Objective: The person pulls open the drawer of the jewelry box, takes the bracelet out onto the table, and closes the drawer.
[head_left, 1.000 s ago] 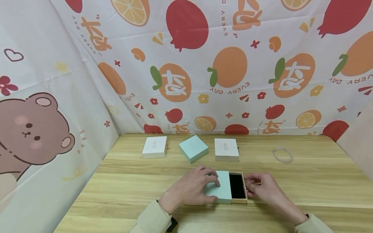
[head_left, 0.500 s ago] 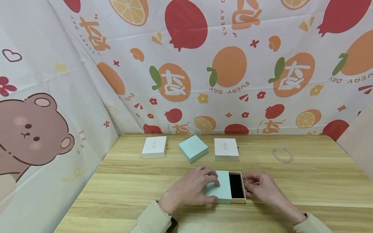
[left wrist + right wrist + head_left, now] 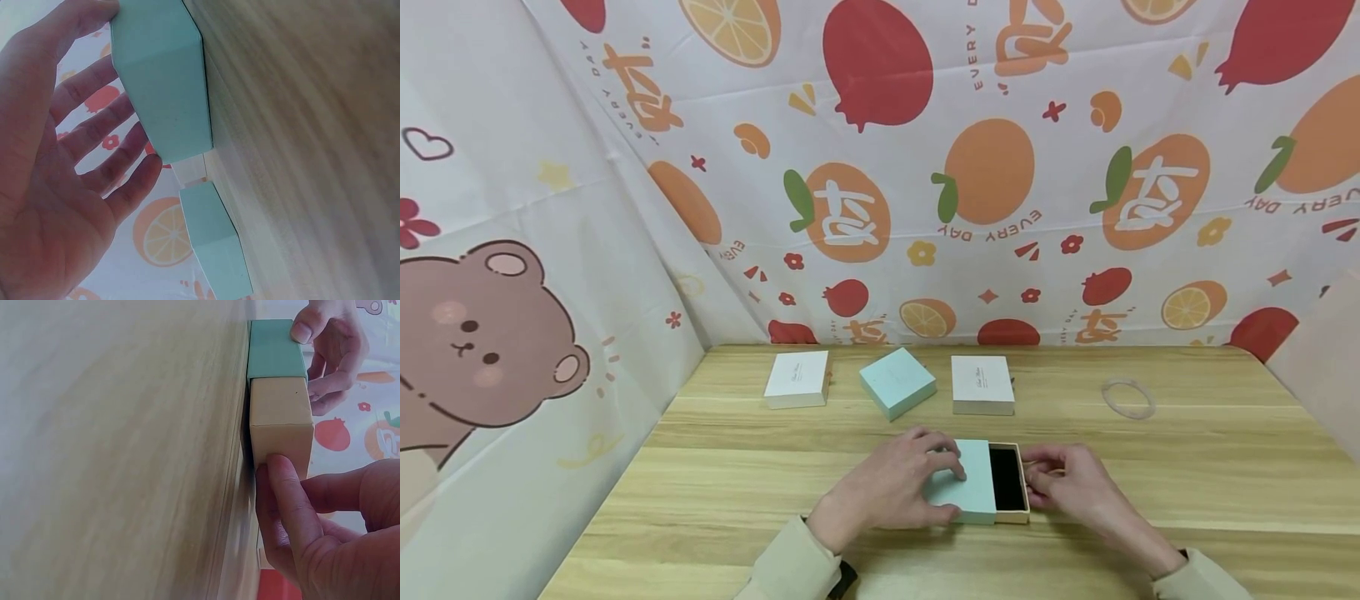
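Observation:
A mint-green slide box sleeve [image 3: 977, 487] lies on the table in the head view. Its cream drawer [image 3: 281, 403] sticks out on the right, with a black lining [image 3: 1007, 480] showing in the exposed part. My left hand [image 3: 898, 479] rests on the sleeve, fingers spread over its top and thumb at the near edge; in the left wrist view the palm stands away from the sleeve. At the drawer's end face, the fingertips of my right hand [image 3: 1075, 483] touch and push, as the right wrist view shows from the side.
Behind the hands stand a white box [image 3: 799, 379], another mint-green box [image 3: 898, 382] set at an angle, and a second white box [image 3: 983, 386]. A translucent bangle [image 3: 1128, 413] lies at the right. A printed fruit cloth [image 3: 917, 200] hangs behind the table.
The drawer has slid slightly left into the sleeve, with my right hand moving along with it. My left hand and the sleeve stay in place.

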Demonstrator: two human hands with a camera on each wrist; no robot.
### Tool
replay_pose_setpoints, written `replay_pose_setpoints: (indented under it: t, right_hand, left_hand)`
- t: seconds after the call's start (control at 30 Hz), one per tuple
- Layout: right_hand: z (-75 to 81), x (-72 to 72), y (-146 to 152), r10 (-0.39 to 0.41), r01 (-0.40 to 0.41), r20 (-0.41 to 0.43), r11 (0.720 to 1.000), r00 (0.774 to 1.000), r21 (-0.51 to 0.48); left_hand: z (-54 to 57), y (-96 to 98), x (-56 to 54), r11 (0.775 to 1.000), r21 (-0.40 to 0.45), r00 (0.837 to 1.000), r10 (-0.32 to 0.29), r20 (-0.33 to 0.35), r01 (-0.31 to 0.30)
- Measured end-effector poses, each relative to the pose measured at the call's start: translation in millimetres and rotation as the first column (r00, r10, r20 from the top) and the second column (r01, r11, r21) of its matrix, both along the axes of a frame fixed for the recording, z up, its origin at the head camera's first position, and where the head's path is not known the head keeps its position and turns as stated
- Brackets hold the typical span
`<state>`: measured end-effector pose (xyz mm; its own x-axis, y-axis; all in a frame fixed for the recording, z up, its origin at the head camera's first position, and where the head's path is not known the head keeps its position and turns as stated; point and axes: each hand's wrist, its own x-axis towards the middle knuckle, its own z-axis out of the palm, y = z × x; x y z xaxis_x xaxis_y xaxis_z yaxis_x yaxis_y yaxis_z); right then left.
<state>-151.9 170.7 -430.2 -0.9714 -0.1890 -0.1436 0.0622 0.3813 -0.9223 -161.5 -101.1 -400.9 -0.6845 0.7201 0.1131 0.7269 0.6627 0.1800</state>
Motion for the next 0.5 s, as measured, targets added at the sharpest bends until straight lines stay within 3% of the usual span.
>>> replay_pose_setpoints:
  t: [0.5]
  right_hand:
    - [3.9, 0.9, -3.2, 0.011, -0.011, 0.023, 1.0, 1.0, 0.004]
  left_hand:
    - [0.0, 0.1, 0.4, 1.0, -0.007, 1.0, 0.007, 0.002, -0.006]
